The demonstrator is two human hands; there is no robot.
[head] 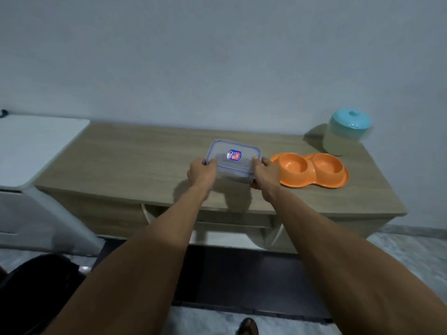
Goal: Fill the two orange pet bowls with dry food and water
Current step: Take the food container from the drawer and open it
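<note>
Orange pet bowls (314, 183) sit empty beside the lidded container (238, 165), gripped by the left hand (202, 171) and right hand (264, 172). Best to free the lid evenly, keeping the container level.

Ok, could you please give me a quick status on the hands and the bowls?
Left hand and right hand grip the lidded container by its ends. Orange bowls both empty, just right of it. Nothing blocks them.

Dim, bluish, soft focus (edges bowed, blurred).
</note>
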